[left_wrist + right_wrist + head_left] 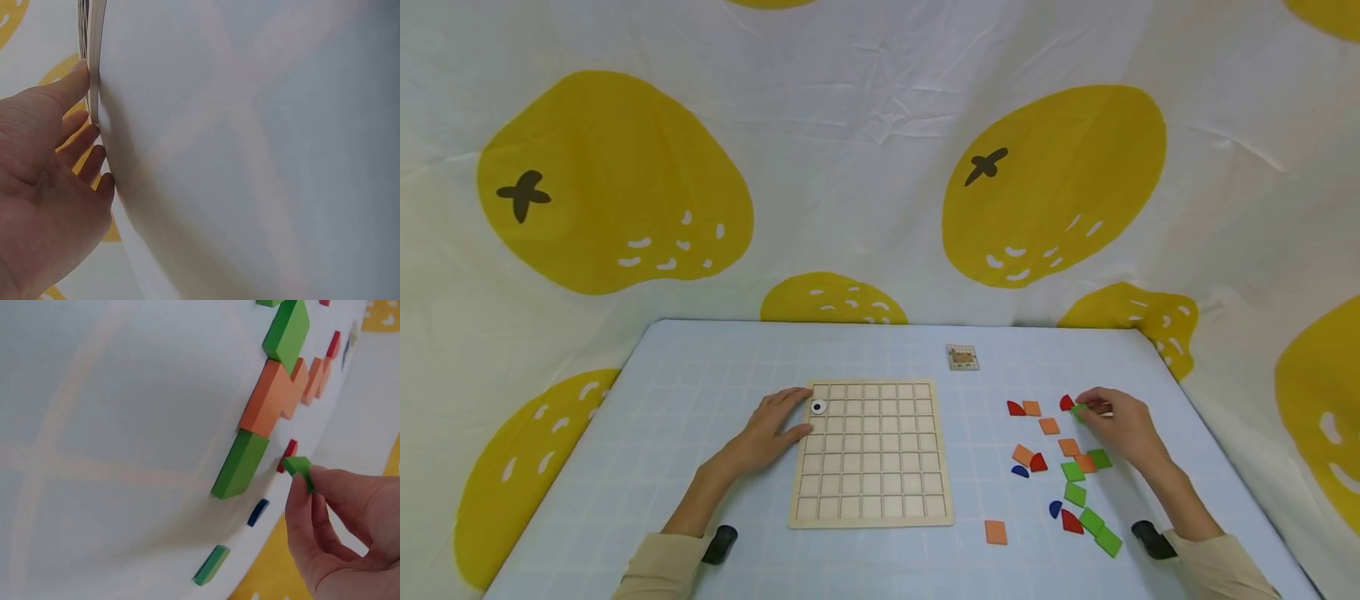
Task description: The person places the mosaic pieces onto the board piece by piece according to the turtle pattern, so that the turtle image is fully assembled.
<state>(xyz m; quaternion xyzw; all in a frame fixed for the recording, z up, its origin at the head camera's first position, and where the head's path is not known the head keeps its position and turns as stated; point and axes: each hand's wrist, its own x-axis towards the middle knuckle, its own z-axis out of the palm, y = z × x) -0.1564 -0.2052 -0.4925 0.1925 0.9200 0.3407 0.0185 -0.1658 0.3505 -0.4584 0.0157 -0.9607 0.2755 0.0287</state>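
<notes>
The wooden grid board (872, 454) lies flat in the middle of the table. At its left edge my left hand (767, 429) rests with thumb and fingers spread, fingertips touching the rim. A white round piece with a black dot (818, 407) sits near the board's upper left corner. Over on the right, my right hand (1123, 425) pinches a small green tile (297, 466) between thumb and fingertips. Just beside that tile is a red quarter-circle piece (1066, 402). Part of the green tile is hidden by the fingers.
Loose orange tiles (1048, 426), green tiles (1075, 493), red pieces (1072, 522) and blue half-rounds (1020, 472) are scattered right of the board. One orange tile (996, 532) lies apart, closer to the front. A small picture card (962, 357) lies behind the board.
</notes>
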